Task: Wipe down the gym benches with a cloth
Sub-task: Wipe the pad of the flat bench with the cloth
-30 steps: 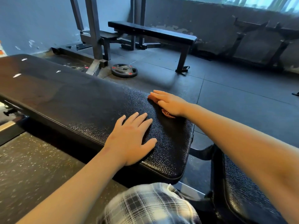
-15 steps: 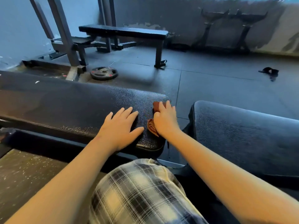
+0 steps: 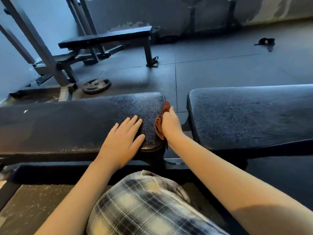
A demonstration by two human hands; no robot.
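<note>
1. The dark rubber floor fills the room ahead of you, laid in large mats with seams showing.
2. The bench lies across your view from the left edge. Its long black textured pad ends at a rounded right end near the middle of the picture.
3. A second pad lies just right of that end. A narrow gap keeps it apart from the bench, and it runs off the right edge.
4. Your plaid clothing covers the bottom centre, below the near edge of the bench.
5. A grey rack rises at the far left, its uprights leaning out of the top of the frame.
6. A flat bench stands beyond, well apart from you and near the back wall.
7. Your left hand lies flat on top of the bench near its right end, close to the near edge. The fingers are spread and straight, and it holds nothing.
8. Your right hand is in the gap, side-on against the right end of the bench. It presses the cloth to that end face. Its fingers are hidden, so you cannot tell whether they curl round the cloth or lie flat on it.
9. The cloth, reddish brown and bunched, sits between your right hand and the right end of the bench. It shows above and below the hand.
10. A weight plate lies flat on the floor just beyond the far edge of the bench, by the foot of the rack.
11. A small dark item lies on the floor at the far right, too small to make out.
</note>
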